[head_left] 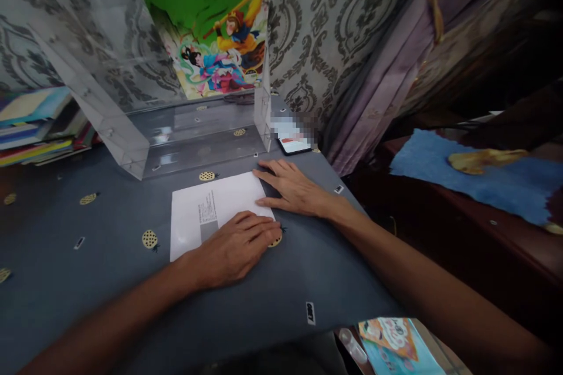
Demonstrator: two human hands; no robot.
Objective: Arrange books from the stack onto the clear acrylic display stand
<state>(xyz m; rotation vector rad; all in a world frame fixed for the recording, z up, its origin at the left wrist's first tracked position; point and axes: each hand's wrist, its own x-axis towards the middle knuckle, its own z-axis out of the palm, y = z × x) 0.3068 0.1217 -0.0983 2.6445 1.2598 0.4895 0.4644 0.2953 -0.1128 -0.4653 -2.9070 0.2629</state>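
Note:
A white printed sheet or thin booklet (233, 196) lies flat on the dark grey patterned tablecloth (114, 281). Small dark text and a grey block show near its middle. My left hand (241, 243) rests palm down across its lower right part, fingers stretched out towards the right and hiding that corner. At the right edge of the white sheet lies my right hand (292, 190), its fingers spread, with thumb and fingertips touching the edge. Neither hand grips anything.
Behind the sheet stands a clear acrylic rack (132, 155) holding a green illustrated book (220, 29). A phone (294, 143) lies beyond my right hand. Books (39, 123) are stacked at the left. Blue cloth (440, 170) lies at the right, past the table edge.

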